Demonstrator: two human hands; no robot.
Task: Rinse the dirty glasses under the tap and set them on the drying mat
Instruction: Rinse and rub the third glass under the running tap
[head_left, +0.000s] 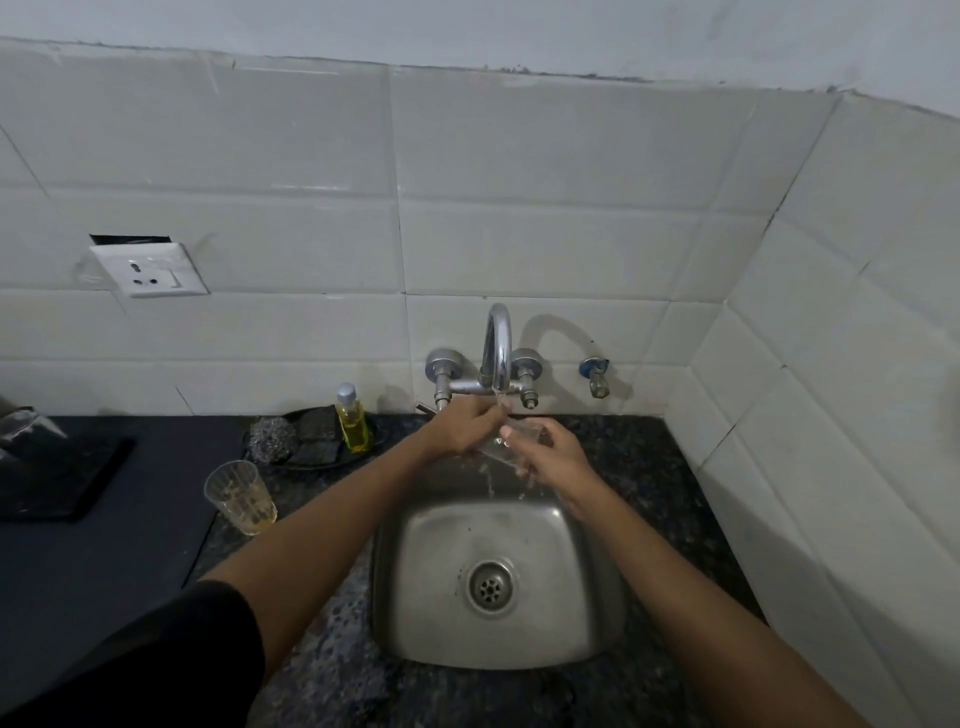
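Glass btwn both hands, under tap

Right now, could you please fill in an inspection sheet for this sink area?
Surface: dark speckled counter around a steel sink; dark mat at far left.
Job's things: clear glass held tilted under the running tap; dirty glass with yellowish residue upright on the counter left of the sink.
Clutter: steel scrubber, dark sponge and yellow soap bottle on a dark tray behind the dirty glass.
Hands: left hand and right hand both grip the clear glass.
Cables: nothing seen.
Surroundings: white tiled wall, wall socket, small side tap.
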